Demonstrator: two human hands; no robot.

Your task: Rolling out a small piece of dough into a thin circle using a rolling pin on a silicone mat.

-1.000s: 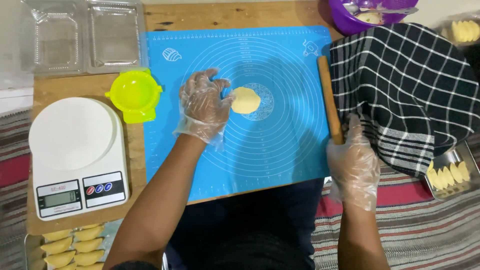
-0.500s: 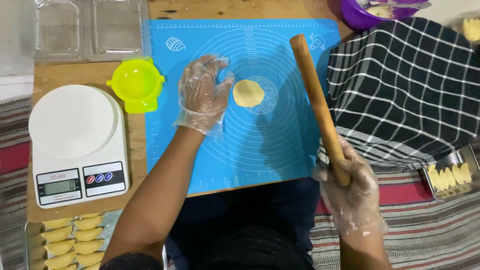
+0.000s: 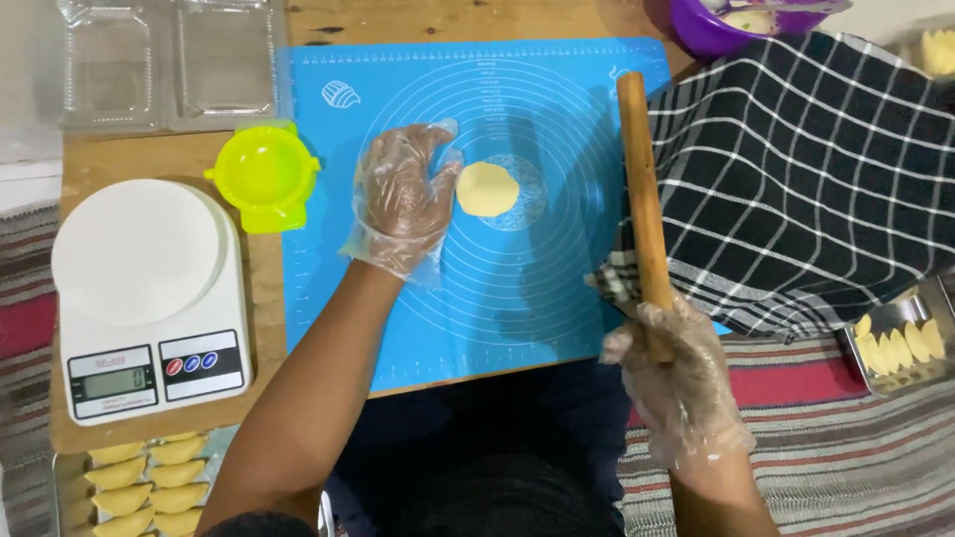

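Near edge: a tray of folded pastries (image 3: 134, 482) sits low at the left, and a second tray of pastries (image 3: 900, 343) low at the right.
Right hand (image 3: 681, 383): gloved, its fingers (image 3: 622, 343) clenched round the lower end of the wooden rolling pin (image 3: 642, 189), which points away from the person along the right side of the mat.
Left hand (image 3: 403, 204): gloved, fingers spread and released, palm flat on the blue silicone mat (image 3: 537, 298), thumb just beside the dough.
Dough disc (image 3: 486, 189): small, pale yellow, lying at the centre rings of the mat, clear of the pin.
Worktop (image 3: 269, 288): wooden; it carries a white kitchen scale (image 3: 149, 298) and a lime-green dumpling press (image 3: 264, 174) left of the mat.
Right of mat: a black-and-white checked cloth (image 3: 806, 189).
Far edge: clear plastic boxes (image 3: 169, 60) at the left, a purple bowl (image 3: 736, 25) at the right.
Step, as I judge it: pin picked up, dough steadied, rolling not yet begun.
Next move calls for: swinging the pin across the disc and freeing the left hand for its far end.
Change from half a second ago: the pin has swung from a slant to nearly straight; the dough has not moved.
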